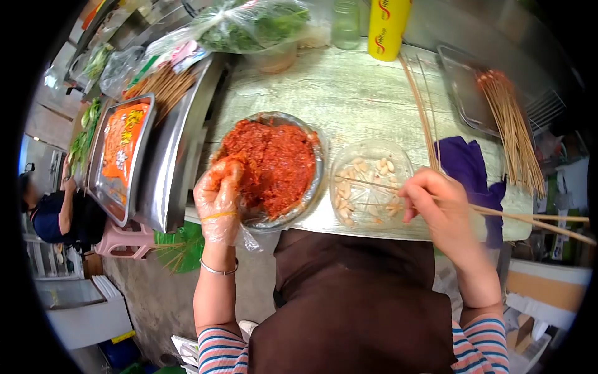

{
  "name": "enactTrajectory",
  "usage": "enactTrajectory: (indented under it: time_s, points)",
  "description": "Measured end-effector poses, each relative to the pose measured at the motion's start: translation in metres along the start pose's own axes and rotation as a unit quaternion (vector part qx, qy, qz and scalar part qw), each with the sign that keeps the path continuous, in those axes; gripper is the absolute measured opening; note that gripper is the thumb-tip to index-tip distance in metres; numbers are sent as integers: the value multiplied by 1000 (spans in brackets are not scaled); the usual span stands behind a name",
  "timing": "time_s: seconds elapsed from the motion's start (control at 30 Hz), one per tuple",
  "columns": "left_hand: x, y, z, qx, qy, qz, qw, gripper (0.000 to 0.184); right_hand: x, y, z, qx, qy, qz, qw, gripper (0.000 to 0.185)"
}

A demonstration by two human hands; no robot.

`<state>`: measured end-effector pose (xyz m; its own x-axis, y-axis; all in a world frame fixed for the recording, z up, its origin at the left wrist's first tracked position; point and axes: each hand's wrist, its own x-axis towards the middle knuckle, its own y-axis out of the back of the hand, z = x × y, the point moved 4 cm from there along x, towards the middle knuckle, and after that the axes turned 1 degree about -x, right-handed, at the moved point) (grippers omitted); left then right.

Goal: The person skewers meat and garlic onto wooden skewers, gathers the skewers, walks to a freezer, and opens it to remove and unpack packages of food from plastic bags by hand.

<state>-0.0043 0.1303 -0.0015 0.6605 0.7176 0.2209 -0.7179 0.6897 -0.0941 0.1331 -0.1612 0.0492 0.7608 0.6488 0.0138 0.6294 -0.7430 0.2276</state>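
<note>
My left hand (219,194), in a clear plastic glove with a yellow band at the wrist, is closed on some red minced mixture at the left side of a bowl (323,163) full of the same red mixture (280,156). My right hand (436,202) is bare and pinches thin wooden skewers (523,217). Their tips reach left over a clear plastic container (406,163) that holds whitish clove-like pieces (358,168).
Skewers with red ends (514,131) lie on a metal tray (461,93) at right. A purple cloth (464,168) is beside my right hand. Left stands a tray with an orange packet (124,140). Another person (53,212) is at far left.
</note>
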Motion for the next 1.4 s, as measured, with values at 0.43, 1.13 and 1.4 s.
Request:
enactTrajectory:
  time_s: [0.43, 1.13, 1.4]
  points:
    - [-23, -33, 3, -122, 77, 2, 990, 15, 29, -12, 8, -143, 170, 21, 975, 22]
    - [-38, -45, 4, -162, 111, -43, 980, 22, 11, 19, 34, 170, -19, 81, 982, 36]
    - [-46, -98, 26, -33, 76, -228, 970, 42, 11, 40, 44, 294, -36, 130, 946, 39]
